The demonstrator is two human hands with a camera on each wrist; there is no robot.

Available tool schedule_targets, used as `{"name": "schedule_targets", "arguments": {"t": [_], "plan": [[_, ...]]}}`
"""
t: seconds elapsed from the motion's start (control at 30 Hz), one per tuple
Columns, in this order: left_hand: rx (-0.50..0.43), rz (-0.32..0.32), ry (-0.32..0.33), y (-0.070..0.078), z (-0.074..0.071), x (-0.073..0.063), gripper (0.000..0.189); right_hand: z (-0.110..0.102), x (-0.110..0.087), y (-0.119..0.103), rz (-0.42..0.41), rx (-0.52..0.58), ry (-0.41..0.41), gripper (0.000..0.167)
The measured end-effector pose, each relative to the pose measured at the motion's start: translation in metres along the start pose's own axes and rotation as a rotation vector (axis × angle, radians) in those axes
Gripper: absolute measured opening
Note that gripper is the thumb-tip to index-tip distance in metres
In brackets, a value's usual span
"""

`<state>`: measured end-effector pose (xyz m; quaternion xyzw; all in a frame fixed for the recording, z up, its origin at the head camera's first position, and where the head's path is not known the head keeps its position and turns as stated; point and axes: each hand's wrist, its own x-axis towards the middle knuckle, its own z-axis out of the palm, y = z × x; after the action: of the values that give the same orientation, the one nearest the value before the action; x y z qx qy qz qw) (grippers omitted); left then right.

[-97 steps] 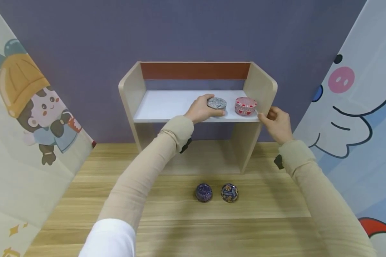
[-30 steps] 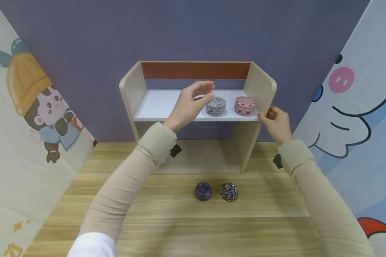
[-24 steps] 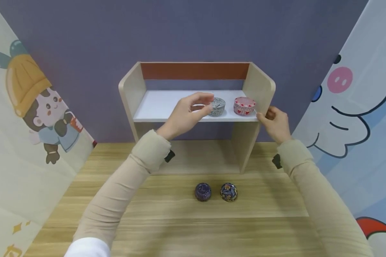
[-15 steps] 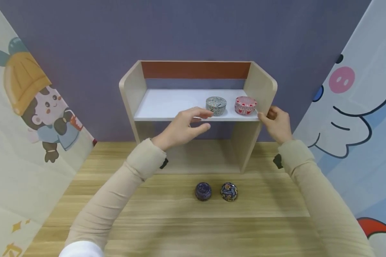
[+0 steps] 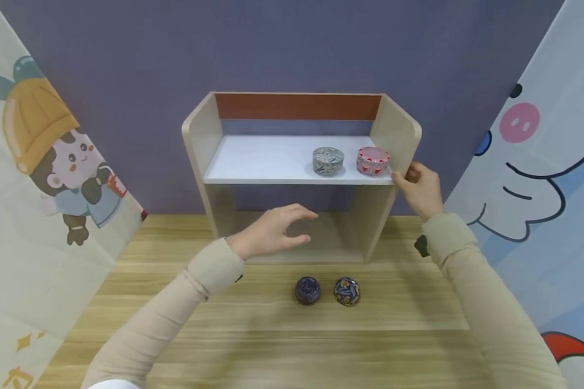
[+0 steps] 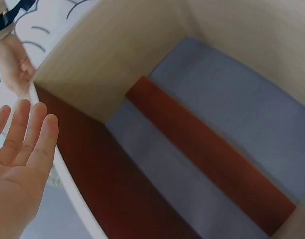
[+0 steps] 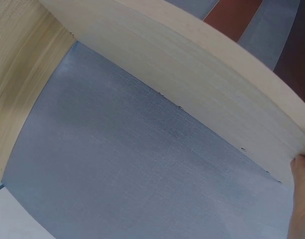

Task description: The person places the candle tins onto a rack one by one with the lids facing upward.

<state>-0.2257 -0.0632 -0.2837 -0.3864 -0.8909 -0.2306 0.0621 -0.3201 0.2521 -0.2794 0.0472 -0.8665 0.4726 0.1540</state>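
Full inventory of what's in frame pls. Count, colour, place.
Leaf-patterned tin: 1, grey-green, upper shelf, right half
Heart-patterned tin: 1, pink and red, upper shelf, beside the right side panel
Purple tin: 1, dark purple, table, in front of the shelf unit
Floral tin: 1, dark blue multicolour, table, right of the purple one
Shelf unit: 1, pale wood, white shelf, red-brown back strip, on table
Table: 1, wood-toned, below
Wall: 1, blue-grey, behind
Cartoon panels: 2, pale, both sides
Sleeves: 2, beige, forearms
Left hand: 1, before the lower compartment
Right hand: 1, at the unit's right edge
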Motion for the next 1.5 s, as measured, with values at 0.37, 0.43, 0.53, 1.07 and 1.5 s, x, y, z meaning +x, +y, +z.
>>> {"name": "schedule_targets", "arguments": {"t": [0.37,0.43,0.53,1.07,1.5], "plan": [[0.008,-0.003,-0.086,-0.006,0.030,-0.016,0.048,-0.001,-0.001,0.000,-0.001,0.010,-0.009,0.052],[-0.005,0.001,-0.094,-0.008,0.036,-0.018,0.050,0.000,-0.001,0.000,-0.004,0.008,-0.002,0.051],[0.002,0.010,-0.123,-0.012,0.046,-0.022,0.052,0.000,0.001,0.000,-0.008,0.008,0.000,0.050],[0.310,0.159,-0.292,-0.026,0.101,-0.041,0.059,0.000,-0.001,-0.002,0.000,0.022,-0.024,0.051],[0.633,0.431,-0.265,-0.047,0.138,-0.034,0.065,0.000,-0.001,0.000,0.012,0.013,-0.018,0.053]]}}
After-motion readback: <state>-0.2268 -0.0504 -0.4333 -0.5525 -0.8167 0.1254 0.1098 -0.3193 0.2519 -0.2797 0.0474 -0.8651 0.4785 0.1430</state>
